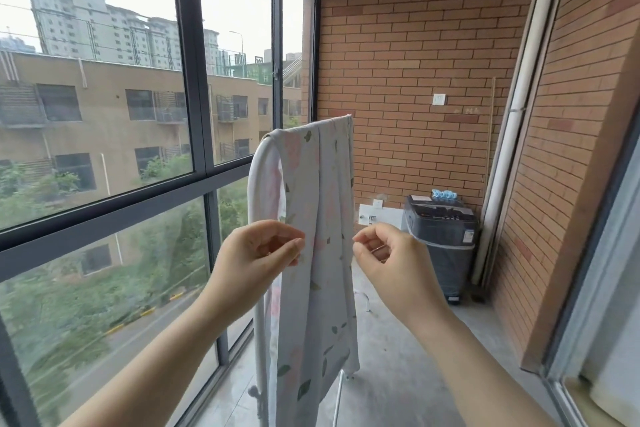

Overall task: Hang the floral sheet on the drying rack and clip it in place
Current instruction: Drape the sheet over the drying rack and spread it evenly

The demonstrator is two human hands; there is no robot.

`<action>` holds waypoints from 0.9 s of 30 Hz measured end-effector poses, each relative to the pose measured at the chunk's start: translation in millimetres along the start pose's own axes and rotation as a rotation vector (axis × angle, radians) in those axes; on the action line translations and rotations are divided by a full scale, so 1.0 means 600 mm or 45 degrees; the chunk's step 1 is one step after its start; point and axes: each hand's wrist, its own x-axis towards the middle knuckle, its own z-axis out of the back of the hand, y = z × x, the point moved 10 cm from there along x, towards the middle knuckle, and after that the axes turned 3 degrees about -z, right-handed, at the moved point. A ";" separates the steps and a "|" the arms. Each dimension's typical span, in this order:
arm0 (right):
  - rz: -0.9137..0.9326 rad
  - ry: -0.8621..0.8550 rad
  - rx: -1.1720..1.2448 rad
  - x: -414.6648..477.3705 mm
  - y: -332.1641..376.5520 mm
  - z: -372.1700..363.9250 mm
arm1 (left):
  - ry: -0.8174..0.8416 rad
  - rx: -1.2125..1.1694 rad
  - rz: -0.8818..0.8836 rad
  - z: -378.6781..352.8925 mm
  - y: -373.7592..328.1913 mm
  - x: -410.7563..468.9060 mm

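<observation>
The left hand (263, 248) pinches the left edge of the floral sheet (320, 191) between thumb and curled forefinger. The right hand (382, 250) curls with its fingertips at the right edge; I cannot tell whether they hold cloth. The sheet hangs folded over the top bar of the white drying rack (258, 170). Beyond the rack to the right stands a washing machine (441, 239) with blue clips (444, 194) on top. Left of the rack is the window (194, 80).

floral sheet (318, 184) | pale, leaf-printed | draped over drying rack (254, 191) (white tube) | hangs bunched, apparently doubled
</observation>
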 end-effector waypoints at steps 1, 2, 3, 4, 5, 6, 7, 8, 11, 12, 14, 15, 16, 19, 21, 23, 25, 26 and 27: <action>-0.004 -0.013 -0.016 0.004 -0.003 0.004 | 0.017 0.005 -0.012 -0.009 0.000 0.006; -0.013 -0.019 -0.025 0.006 -0.009 0.007 | 0.031 0.008 -0.025 -0.017 0.000 0.013; -0.028 -0.021 -0.026 0.008 -0.017 0.011 | 0.045 0.007 -0.032 -0.025 0.002 0.020; -0.051 -0.021 -0.023 0.010 -0.028 0.016 | 0.062 0.005 -0.032 -0.036 0.006 0.027; -0.069 -0.025 -0.023 0.010 -0.039 0.023 | 0.082 0.007 -0.032 -0.047 0.010 0.033; -0.081 -0.036 -0.033 0.011 -0.052 0.030 | 0.103 0.013 -0.036 -0.060 0.014 0.040; -0.095 -0.047 -0.050 0.013 -0.067 0.039 | 0.127 0.018 -0.042 -0.075 0.018 0.046; -0.113 -0.059 -0.069 0.015 -0.084 0.048 | 0.151 0.020 -0.045 -0.092 0.022 0.053; -0.143 -0.095 -0.113 0.031 -0.134 0.080 | 0.201 0.024 -0.057 -0.152 0.027 0.075; -0.148 -0.104 -0.121 0.039 -0.151 0.092 | 0.217 0.021 -0.062 -0.174 0.027 0.085; -0.155 -0.125 -0.128 0.060 -0.187 0.117 | 0.253 0.010 -0.066 -0.225 0.032 0.108; -0.156 -0.138 -0.131 0.072 -0.207 0.132 | 0.269 0.001 -0.067 -0.253 0.035 0.122; -0.160 -0.147 -0.133 0.084 -0.229 0.146 | 0.281 -0.008 -0.070 -0.281 0.038 0.136; -0.183 -0.149 -0.130 0.124 -0.306 0.192 | 0.275 -0.010 -0.075 -0.369 0.046 0.182; -0.195 -0.142 -0.150 0.156 -0.358 0.226 | 0.275 -0.030 -0.064 -0.434 0.051 0.213; -0.193 -0.141 -0.167 0.195 -0.403 0.262 | 0.285 -0.048 -0.062 -0.499 0.053 0.244; -0.181 -0.126 -0.174 0.231 -0.445 0.291 | 0.275 -0.049 -0.067 -0.557 0.058 0.272; -0.171 -0.113 -0.177 0.249 -0.465 0.302 | 0.261 -0.055 -0.065 -0.583 0.063 0.284; -0.166 -0.101 -0.180 0.265 -0.485 0.310 | 0.251 -0.060 -0.053 -0.606 0.071 0.297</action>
